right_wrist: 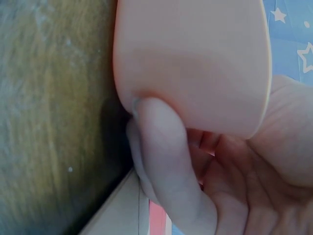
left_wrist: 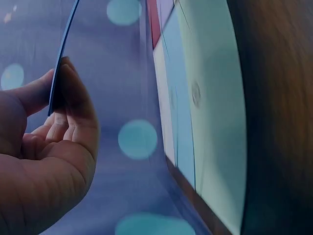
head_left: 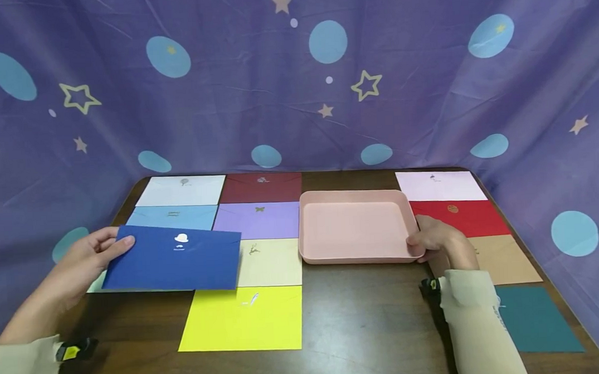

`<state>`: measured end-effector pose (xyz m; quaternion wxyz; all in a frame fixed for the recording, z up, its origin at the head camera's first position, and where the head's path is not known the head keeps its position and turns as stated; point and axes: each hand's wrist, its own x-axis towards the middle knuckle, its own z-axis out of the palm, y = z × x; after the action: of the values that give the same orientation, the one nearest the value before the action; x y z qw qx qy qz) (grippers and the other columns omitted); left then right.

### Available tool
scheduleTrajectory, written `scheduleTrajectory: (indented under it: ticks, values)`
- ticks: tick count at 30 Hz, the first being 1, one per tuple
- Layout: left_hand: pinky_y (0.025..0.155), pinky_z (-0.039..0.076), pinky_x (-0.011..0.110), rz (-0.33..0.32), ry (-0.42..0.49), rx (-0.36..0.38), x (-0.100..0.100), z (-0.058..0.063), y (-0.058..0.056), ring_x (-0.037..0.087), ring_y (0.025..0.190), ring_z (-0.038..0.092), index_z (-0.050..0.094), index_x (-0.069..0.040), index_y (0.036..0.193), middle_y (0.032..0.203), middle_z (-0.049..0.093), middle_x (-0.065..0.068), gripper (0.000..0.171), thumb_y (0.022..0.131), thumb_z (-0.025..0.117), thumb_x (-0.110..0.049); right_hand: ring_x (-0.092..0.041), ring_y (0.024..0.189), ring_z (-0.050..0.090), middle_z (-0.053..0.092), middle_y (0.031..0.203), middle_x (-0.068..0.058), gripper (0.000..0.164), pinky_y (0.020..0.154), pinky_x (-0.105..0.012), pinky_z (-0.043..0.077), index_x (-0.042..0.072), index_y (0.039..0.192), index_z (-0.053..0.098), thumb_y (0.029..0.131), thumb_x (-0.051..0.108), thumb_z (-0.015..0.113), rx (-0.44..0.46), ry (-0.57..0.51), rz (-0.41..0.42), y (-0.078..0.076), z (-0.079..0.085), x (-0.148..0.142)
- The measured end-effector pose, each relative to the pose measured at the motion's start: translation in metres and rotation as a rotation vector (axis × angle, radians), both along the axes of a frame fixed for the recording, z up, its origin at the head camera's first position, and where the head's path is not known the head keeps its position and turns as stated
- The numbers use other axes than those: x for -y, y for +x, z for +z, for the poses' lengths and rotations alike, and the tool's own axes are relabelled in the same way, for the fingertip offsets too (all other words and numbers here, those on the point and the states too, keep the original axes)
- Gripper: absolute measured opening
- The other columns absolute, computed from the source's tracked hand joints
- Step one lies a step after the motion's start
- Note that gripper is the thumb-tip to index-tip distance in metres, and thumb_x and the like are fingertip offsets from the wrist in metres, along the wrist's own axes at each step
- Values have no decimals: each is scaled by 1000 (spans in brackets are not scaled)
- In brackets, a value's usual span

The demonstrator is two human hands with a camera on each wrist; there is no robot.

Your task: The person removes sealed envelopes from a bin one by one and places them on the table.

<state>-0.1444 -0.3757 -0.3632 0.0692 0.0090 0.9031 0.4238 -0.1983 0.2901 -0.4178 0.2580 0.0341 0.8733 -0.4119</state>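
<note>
My left hand point(head_left: 84, 260) pinches a dark blue envelope point(head_left: 175, 268) by its left edge, thumb on top; it carries a white hat-and-moustache print. In the left wrist view the blue envelope stands apart from a pale green envelope point(left_wrist: 217, 107) on the table. My right hand point(head_left: 444, 239) grips the right end of a shallow pink tray point(head_left: 356, 229) near its front corner. In the right wrist view a finger point(right_wrist: 164, 127) presses the tray's outer wall. Nothing lies inside the tray. A tan envelope point(head_left: 505, 259) lies under and beside the right hand.
On the left lie white point(head_left: 179, 192), maroon point(head_left: 260, 187), light blue point(head_left: 172, 215), lilac point(head_left: 258, 222), cream point(head_left: 278, 263) and yellow point(head_left: 242, 323) envelopes. On the right are pale pink point(head_left: 440, 186), red point(head_left: 459, 219) and teal point(head_left: 541, 318) ones. A purple curtain point(head_left: 255, 99) hangs behind.
</note>
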Motion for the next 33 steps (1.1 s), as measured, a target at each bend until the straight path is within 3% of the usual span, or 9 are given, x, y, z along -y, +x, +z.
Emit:
scheduleTrajectory:
  ticks: [5, 13, 15, 18, 20, 21, 24, 27, 33]
  values:
    - [64, 54, 32, 33, 3, 38, 25, -4, 12, 19, 82, 65, 41, -7, 128, 95, 65, 8, 46, 99, 49, -41, -29, 78, 61, 49, 106, -23, 57, 61, -41, 56, -9, 122, 36, 75, 2, 66, -5, 1, 5, 1, 1, 1]
    - [60, 46, 34, 72, -158, 102, 59, -19, 24, 20, 79, 58, 41, 0, 118, 92, 51, 17, 54, 98, 45, -50, -30, 79, 61, 49, 106, -23, 58, 62, -42, 56, -9, 122, 36, 74, 2, 66, -2, -12, 1, 2, 2, 1]
    - [71, 49, 43, 74, -173, 156, 68, -24, 23, 32, 97, 56, 35, 4, 131, 112, 48, 29, 68, 98, 42, -55, -30, 79, 60, 49, 106, -22, 60, 63, -42, 56, -8, 122, 36, 73, 3, 69, -2, -10, 0, 2, 2, 1]
    - [82, 45, 59, 78, -173, 226, 82, -29, 27, 52, 116, 41, 10, 12, 145, 134, 27, 43, 89, 97, 39, -57, -30, 81, 60, 49, 107, -22, 62, 63, -41, 56, -7, 122, 36, 72, 5, 71, 1, 2, 0, 2, 2, 1]
    - [83, 44, 61, 105, -151, 240, 89, -32, 31, 54, 117, 40, 5, 11, 146, 136, 28, 43, 92, 97, 41, -58, -31, 81, 60, 48, 107, -22, 63, 63, -41, 56, -7, 123, 35, 73, 5, 71, 6, 5, 1, 1, 1, 1]
    - [80, 48, 57, 119, -142, 242, 92, -33, 34, 50, 112, 48, 10, 9, 146, 131, 39, 40, 90, 96, 42, -58, -31, 82, 60, 48, 108, -23, 62, 63, -41, 56, -7, 123, 35, 73, 5, 71, 10, 4, -1, 0, 0, 1]
    - [64, 54, 43, 145, -130, 226, 97, -36, 40, 32, 81, 66, 31, 7, 135, 97, 64, 20, 77, 95, 46, -57, -31, 84, 60, 48, 109, -23, 63, 64, -41, 56, -7, 123, 34, 74, 6, 71, 18, 5, -4, -1, -1, 1]
    - [61, 55, 39, 151, -127, 253, 100, -36, 43, 27, 74, 66, 38, 6, 127, 88, 66, 11, 72, 94, 47, -58, -31, 83, 60, 47, 108, -22, 61, 64, -40, 56, -7, 122, 35, 74, 5, 70, 21, 7, -7, -1, -1, 0]
    - [64, 54, 37, 130, -188, 330, 110, -40, 43, 27, 76, 65, 37, 8, 125, 88, 66, 10, 76, 94, 46, -61, -30, 82, 60, 48, 106, -22, 58, 64, -40, 56, -8, 120, 36, 75, 5, 69, 26, 14, -4, 0, 0, 0]
